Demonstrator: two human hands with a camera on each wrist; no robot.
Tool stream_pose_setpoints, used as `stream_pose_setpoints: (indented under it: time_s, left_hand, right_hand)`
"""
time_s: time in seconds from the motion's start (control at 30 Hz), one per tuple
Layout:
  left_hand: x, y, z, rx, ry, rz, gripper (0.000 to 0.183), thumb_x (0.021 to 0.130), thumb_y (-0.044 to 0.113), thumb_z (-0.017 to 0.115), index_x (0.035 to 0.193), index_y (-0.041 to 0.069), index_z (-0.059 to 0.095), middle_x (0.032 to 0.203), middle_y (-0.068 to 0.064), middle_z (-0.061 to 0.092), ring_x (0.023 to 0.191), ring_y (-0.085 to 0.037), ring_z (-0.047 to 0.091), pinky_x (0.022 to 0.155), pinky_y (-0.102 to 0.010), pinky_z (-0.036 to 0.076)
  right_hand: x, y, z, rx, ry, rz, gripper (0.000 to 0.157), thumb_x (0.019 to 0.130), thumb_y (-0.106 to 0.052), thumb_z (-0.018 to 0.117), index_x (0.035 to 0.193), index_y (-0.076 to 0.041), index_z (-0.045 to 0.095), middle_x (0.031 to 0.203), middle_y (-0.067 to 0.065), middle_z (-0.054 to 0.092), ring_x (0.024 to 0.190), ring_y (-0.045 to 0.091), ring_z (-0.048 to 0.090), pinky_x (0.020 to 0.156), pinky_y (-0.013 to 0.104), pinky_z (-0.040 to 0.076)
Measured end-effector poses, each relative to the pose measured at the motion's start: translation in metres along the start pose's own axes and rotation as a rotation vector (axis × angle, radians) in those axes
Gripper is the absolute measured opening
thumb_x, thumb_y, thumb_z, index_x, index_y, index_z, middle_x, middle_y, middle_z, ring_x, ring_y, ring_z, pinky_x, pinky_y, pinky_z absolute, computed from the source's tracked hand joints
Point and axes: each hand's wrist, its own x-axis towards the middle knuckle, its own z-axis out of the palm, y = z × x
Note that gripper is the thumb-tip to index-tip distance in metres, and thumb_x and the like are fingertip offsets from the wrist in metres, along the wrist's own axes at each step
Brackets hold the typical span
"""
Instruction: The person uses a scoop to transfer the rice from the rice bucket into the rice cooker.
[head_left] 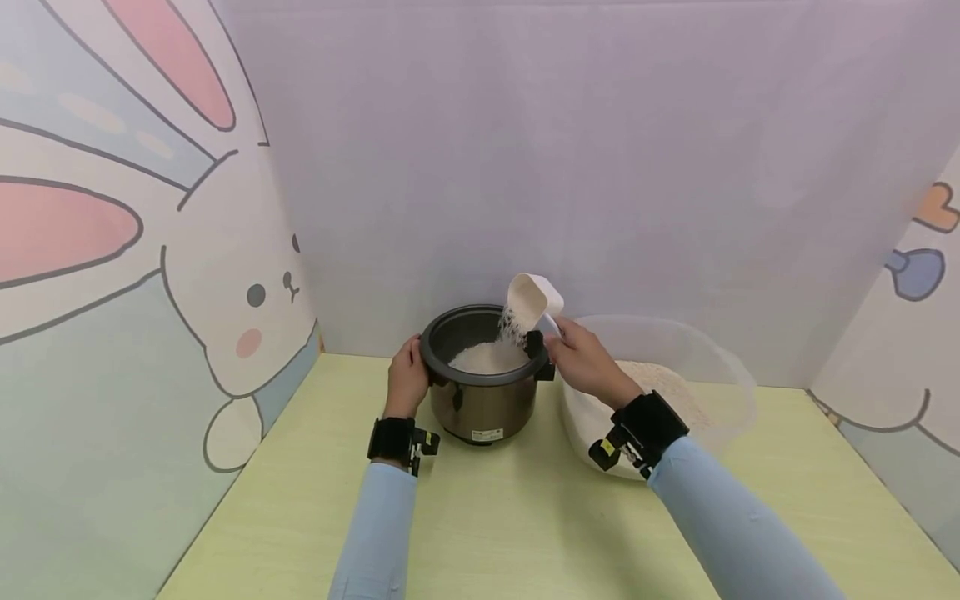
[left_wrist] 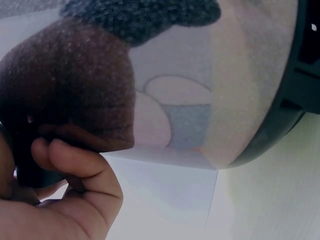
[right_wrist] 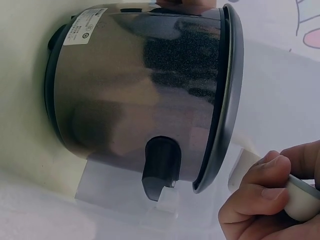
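A brown rice cooker (head_left: 483, 408) with a dark rim stands lidless on the table, white rice (head_left: 486, 358) in its pot. My left hand (head_left: 407, 379) holds the cooker's left side; in the left wrist view, curled fingers (left_wrist: 80, 162) grip its black side handle (left_wrist: 37, 172). Above the pot's right rim, my right hand (head_left: 592, 362) pinches the handle of a white measuring scoop (head_left: 551, 296). The scoop is tilted left and rice grains (head_left: 512, 325) fall from it into the pot. In the right wrist view, the right fingers (right_wrist: 262, 197) wrap the scoop handle (right_wrist: 301, 202).
A translucent tub (head_left: 731, 367) holding rice (head_left: 663, 387) stands right of the cooker, partly behind my right wrist. The pale yellow table (head_left: 480, 517) is bounded by a plain back panel (head_left: 600, 167) and cartoon side panels, one with a rabbit (head_left: 225, 292).
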Motion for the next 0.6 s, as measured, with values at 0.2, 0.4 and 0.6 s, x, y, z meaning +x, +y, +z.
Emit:
stream_pose_setpoints:
  time_s: [0.2,0.4,0.6]
  left_hand:
    - [-0.0011,-0.0003,-0.001,0.0,0.004,0.012,0.043,0.114,0.026,0.034,0.143,0.002,0.055,0.12,-0.022,0.065,0.079,-0.028,0.062,0.07,-0.038,0.052]
    - [-0.003,-0.0002,-0.0006,-0.002,0.022,0.043,0.044,0.114,0.026,0.035,0.141,-0.001,0.056,0.12,-0.024,0.064,0.077,-0.027,0.062,0.069,-0.038,0.053]
    - [-0.001,-0.0016,-0.0011,-0.005,0.001,0.025,0.044,0.114,0.026,0.034,0.144,0.002,0.054,0.123,-0.022,0.064,0.083,-0.031,0.063,0.074,-0.041,0.053]
  right_hand:
    - [-0.0005,-0.0024,0.0007,-0.056,0.012,-0.012,0.031,0.111,-0.018,0.042,0.134,0.001,0.049,0.091,0.012,0.055,0.073,0.024,0.05,0.066,0.037,0.041]
    - [-0.0017,-0.001,0.0012,-0.084,0.01,-0.051,0.034,0.111,-0.016,0.042,0.138,0.004,0.046,0.089,0.012,0.053,0.071,0.022,0.049,0.064,0.036,0.041]
    - [-0.0031,0.0036,0.0021,-0.134,0.01,-0.095,0.038,0.111,-0.013,0.042,0.144,0.006,0.042,0.088,0.012,0.053,0.07,0.021,0.049,0.064,0.037,0.041]
